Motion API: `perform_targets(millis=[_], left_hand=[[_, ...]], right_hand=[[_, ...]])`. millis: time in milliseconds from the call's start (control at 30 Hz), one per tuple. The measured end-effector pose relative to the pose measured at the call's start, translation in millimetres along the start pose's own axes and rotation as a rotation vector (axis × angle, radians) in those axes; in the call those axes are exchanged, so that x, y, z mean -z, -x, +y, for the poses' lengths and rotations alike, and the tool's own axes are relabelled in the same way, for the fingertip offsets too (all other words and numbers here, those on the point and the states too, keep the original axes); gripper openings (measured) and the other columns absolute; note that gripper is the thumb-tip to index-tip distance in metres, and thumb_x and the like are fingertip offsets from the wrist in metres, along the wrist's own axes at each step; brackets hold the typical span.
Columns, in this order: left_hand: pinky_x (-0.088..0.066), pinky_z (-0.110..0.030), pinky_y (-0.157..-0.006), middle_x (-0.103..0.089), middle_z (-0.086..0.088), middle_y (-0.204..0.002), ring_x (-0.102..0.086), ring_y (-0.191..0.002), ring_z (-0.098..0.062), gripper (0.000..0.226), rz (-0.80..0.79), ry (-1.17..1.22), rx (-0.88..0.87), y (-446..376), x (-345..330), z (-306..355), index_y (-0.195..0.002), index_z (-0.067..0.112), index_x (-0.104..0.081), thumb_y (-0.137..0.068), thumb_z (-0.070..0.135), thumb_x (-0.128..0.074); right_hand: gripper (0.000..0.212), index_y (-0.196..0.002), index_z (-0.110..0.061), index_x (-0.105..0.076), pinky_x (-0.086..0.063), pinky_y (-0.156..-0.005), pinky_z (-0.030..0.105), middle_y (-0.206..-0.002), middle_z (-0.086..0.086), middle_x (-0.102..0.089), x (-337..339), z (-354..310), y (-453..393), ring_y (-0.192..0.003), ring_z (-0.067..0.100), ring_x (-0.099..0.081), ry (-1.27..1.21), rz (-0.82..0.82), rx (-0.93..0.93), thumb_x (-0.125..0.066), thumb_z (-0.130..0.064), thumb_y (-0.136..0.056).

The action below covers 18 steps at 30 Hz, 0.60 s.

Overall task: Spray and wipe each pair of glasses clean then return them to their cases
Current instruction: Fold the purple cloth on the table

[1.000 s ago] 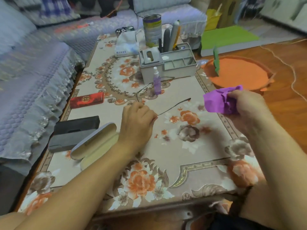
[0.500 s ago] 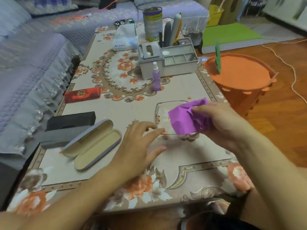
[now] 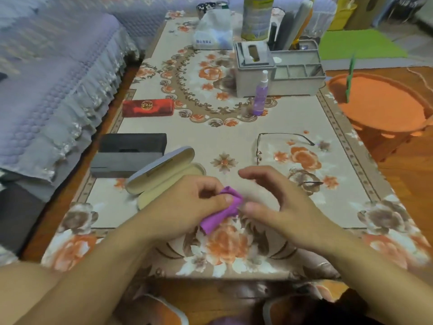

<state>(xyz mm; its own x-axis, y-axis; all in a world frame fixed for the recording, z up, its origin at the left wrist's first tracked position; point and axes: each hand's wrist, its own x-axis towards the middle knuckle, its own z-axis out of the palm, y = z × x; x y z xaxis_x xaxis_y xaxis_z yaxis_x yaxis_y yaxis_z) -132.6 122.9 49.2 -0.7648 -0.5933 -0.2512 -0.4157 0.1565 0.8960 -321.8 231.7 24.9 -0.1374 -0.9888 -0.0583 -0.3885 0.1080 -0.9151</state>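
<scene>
Pinching the purple cloth (image 3: 220, 211) in your left hand (image 3: 194, 202), you held it low over the near part of the flowered table (image 3: 234, 137), with your thumb and fingers curled tight around its top end. Your right hand (image 3: 278, 202) sat just beside the cloth, its fingers loose and spread apart, and its thumb reached toward the cloth; you could not tell if the thumb touched it. The glasses (image 3: 276, 146) lay on the table past your right hand, with their thin arms folded out, and nobody held them. The open beige case (image 3: 164, 177) lay just left of your left hand, its lid tipped back and its inside showing. A dark gray case (image 3: 128, 156) sat behind it, touching or almost touching the lid. A red case (image 3: 148, 108) lay farther back, closed, near the left edge. The little purple spray bottle (image 3: 260, 95) stood upright in the middle of the table, right in front of the gray organizer box (image 3: 278, 73). A tall can (image 3: 257, 17) and a tissue pack (image 3: 213, 31) stood at the far end. An orange basket (image 3: 379, 106) sat on the floor to the right of the table.
</scene>
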Motion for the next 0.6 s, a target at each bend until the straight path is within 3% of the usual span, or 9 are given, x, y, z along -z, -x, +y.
perform_targets(millis=[67, 133, 200, 267, 333, 433, 500, 567, 600], left_hand=[[-0.046, -0.025, -0.063, -0.069, -0.011, -0.072, -0.060, -0.064, -0.014, 0.024, -0.024, 0.023, 0.006, 0, 0, -1, -0.079, 0.015, -0.071, -0.089, 0.036, -0.072], [-0.044, -0.037, -0.070, -0.067, -0.025, -0.078, -0.058, -0.070, -0.024, 0.035, 0.026, 0.147, 0.046, -2, -4, -6, -0.075, 0.010, -0.069, -0.083, 0.043, -0.078], [-0.043, -0.047, -0.085, -0.069, -0.031, -0.102, -0.062, -0.090, -0.035, 0.050, 0.005, 0.451, 0.105, -5, -8, -14, -0.092, -0.001, -0.070, -0.081, 0.047, -0.078], [-0.033, -0.053, -0.113, -0.059, -0.030, -0.133, -0.053, -0.127, -0.045, 0.052, -0.085, 0.773, 0.119, -7, -15, -15, -0.123, -0.004, -0.065, -0.094, 0.039, -0.064], [-0.027, -0.061, -0.119, -0.050, -0.028, -0.146, -0.041, -0.141, -0.045, 0.048, -0.176, 0.961, 0.098, -7, -24, -15, -0.135, 0.000, -0.059, -0.100, 0.032, -0.055], [-0.051, -0.056, -0.101, -0.065, -0.028, -0.115, -0.062, -0.106, -0.040, 0.020, 0.013, 0.986, 0.133, -9, -35, -19, -0.100, 0.003, -0.071, -0.087, 0.017, -0.067], [-0.056, -0.046, -0.083, -0.063, -0.016, -0.084, -0.059, -0.081, -0.030, 0.010, 0.186, 0.873, 0.119, -10, -36, -20, -0.079, 0.011, -0.070, -0.084, 0.017, -0.077], [-0.056, -0.046, -0.081, -0.067, -0.009, -0.076, -0.064, -0.075, -0.032, 0.012, 0.288, 0.618, 0.046, -9, -36, -21, -0.074, 0.015, -0.072, -0.085, 0.019, -0.075], [-0.059, -0.046, -0.082, -0.072, -0.008, -0.078, -0.069, -0.077, -0.034, 0.009, 0.329, 0.480, -0.005, -7, -36, -18, -0.077, 0.017, -0.074, -0.086, 0.017, -0.074]], right_hand=[[0.058, -0.130, -0.035, -0.054, -0.044, -0.107, 0.030, -0.129, -0.017, -0.060, -7, -1, -4, -0.128, 0.007, -0.054, -0.034, -0.130, 0.102, -0.081, -0.041, -0.079], [0.047, -0.121, -0.027, -0.061, -0.055, -0.093, 0.041, -0.112, -0.004, -0.066, -11, -2, -10, -0.105, 0.015, -0.067, -0.231, -0.155, 0.111, -0.082, -0.022, -0.079], [0.032, -0.106, -0.023, -0.068, -0.055, -0.074, 0.040, -0.094, 0.005, -0.066, -12, -1, -13, -0.083, 0.023, -0.065, -0.442, -0.099, 0.041, -0.080, -0.013, -0.078], [0.023, -0.093, -0.023, -0.071, -0.050, -0.068, 0.028, -0.084, 0.004, -0.064, -9, 6, -12, -0.077, 0.020, -0.062, -0.554, 0.023, -0.019, -0.078, -0.012, -0.075], [0.019, -0.084, -0.026, -0.068, -0.045, -0.067, 0.026, -0.080, 0.000, -0.060, -4, 12, -11, -0.076, 0.016, -0.058, -0.559, 0.177, -0.053, -0.079, -0.015, -0.073], [0.025, -0.078, -0.025, -0.058, -0.042, -0.070, 0.031, -0.082, -0.003, -0.058, -1, 14, -13, -0.078, 0.018, -0.055, -0.426, 0.338, -0.086, -0.081, -0.013, -0.078], [0.025, -0.079, -0.022, -0.056, -0.045, -0.072, 0.024, -0.087, -0.005, -0.061, -3, 14, -10, -0.079, 0.014, -0.060, -0.090, 0.442, -0.031, -0.077, -0.011, -0.084], [0.016, -0.082, -0.023, -0.059, -0.045, -0.068, 0.016, -0.086, -0.008, -0.061, -9, 5, -2, -0.079, 0.008, -0.060, 0.153, 0.463, 0.056, -0.073, -0.018, -0.088], [0.011, -0.085, -0.023, -0.062, -0.047, -0.067, 0.016, -0.083, -0.009, -0.063, -14, -1, 4, -0.078, 0.007, -0.062, 0.098, 0.395, 0.048, -0.071, -0.022, -0.090]])
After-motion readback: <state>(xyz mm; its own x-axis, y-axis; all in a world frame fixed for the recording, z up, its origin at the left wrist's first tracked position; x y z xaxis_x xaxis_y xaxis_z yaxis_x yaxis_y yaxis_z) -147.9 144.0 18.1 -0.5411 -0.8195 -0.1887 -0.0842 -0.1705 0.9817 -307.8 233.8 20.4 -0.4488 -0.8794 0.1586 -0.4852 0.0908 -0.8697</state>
